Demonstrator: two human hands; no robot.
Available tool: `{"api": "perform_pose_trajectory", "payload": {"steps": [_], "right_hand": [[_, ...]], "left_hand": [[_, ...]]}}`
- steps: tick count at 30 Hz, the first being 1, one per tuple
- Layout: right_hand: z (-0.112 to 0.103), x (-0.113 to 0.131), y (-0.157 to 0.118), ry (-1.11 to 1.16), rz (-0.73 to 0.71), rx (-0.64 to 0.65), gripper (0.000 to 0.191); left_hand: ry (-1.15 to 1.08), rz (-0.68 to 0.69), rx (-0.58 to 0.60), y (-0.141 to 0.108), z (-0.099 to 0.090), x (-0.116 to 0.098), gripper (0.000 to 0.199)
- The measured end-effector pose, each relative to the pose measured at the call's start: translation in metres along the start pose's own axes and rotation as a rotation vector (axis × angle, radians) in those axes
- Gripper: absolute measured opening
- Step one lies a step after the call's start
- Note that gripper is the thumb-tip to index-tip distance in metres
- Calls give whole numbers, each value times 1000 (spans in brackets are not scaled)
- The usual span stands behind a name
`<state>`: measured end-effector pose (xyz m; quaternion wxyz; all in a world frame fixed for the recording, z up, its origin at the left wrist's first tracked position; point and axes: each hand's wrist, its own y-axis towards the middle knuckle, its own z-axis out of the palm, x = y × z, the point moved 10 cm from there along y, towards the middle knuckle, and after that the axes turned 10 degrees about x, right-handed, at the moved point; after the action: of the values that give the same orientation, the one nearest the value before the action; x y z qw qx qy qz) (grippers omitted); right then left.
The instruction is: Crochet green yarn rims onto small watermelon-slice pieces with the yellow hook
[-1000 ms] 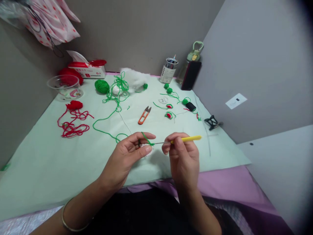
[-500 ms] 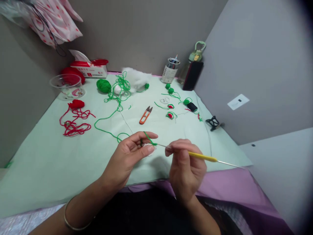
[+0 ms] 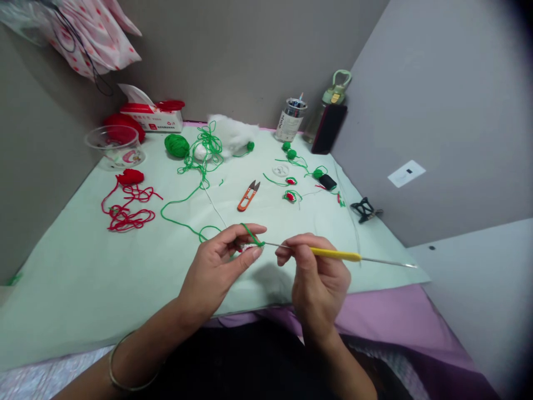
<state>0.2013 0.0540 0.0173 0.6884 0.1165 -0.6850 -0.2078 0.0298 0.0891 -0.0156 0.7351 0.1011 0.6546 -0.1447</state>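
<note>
The little crochet piece [image 3: 249, 246] is on the near side of the orange snips [image 3: 249, 196], and honestly most of it is buried in the left hand [image 3: 210, 269]. Thumb and index are pinched onto it, with just a sliver of white and a bit of red peeking out, so I can't make out its shape. The other left fingers are mostly hidden, so no idea how far they curl. A green strand [image 3: 252, 234] runs off the index finger down to the piece.

Right hand [image 3: 320, 286] is nearer than the snips and to their right, fingers and thumb wrapped snugly around a yellow-handled hook [image 3: 335, 254], covering part of it. One metal end reaches the green loop by the left thumb, but its tip is lost in the yarn. The other end pokes out well past the hand.

Beyond the snips to the left, a green tangle [image 3: 210, 140] partly covers a white ball [image 3: 200, 152]. Further left, something red [image 3: 125, 120] is half hidden behind a clear tub [image 3: 132, 158]; can't say what. Beyond the snips to the right, a dark phone [image 3: 328, 130] blocks part of a green-topped bottle [image 3: 334, 95].
</note>
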Motion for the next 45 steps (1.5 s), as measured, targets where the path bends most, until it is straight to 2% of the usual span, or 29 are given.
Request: {"api": "perform_pose_trajectory", "payload": {"steps": [7, 10, 13, 15, 17, 19, 21, 23, 26, 31, 35, 41, 45], "right_hand": [[0, -11, -2, 109, 57, -3, 9], [-2, -9, 0, 59, 46, -31, 15], [-6, 3, 1, -74, -25, -46, 19], [-1, 16, 2, -202, -119, 34, 19], [16, 34, -1, -373, -265, 211, 14], [36, 46, -11, -549, -409, 396, 10], [45, 50, -17, -637, -462, 465, 14], [43, 48, -16, -610, -422, 422, 16], [34, 40, -9, -514, -309, 345, 14], [32, 23, 1, -347, -109, 409, 15], [25, 9, 2, -163, 33, 416, 16], [3, 6, 8, -136, 7, 202, 6], [0, -9, 13, -6, 133, 158, 15]], "left_hand": [[-110, -31, 20, 1, 1, 8, 29], [-71, -26, 26, 0, 2, 6, 23], [55, 15, 34, 0, 4, -1, 12], [163, 65, 26, -1, 5, -7, 10], [217, 89, 1, -1, 2, -11, 12], [187, 82, -33, -2, -3, -10, 13], [128, 77, -74, -3, -9, -9, 15], [103, 84, -103, -3, -13, -10, 18], [114, 78, -75, -3, -11, -10, 21], [149, 70, -49, -1, -12, -10, 24], [79, 14, -2, 2, -11, -2, 27], [83, -29, 144, 3, 5, 5, 33], [147, -20, 189, 0, 12, 2, 35]]}}
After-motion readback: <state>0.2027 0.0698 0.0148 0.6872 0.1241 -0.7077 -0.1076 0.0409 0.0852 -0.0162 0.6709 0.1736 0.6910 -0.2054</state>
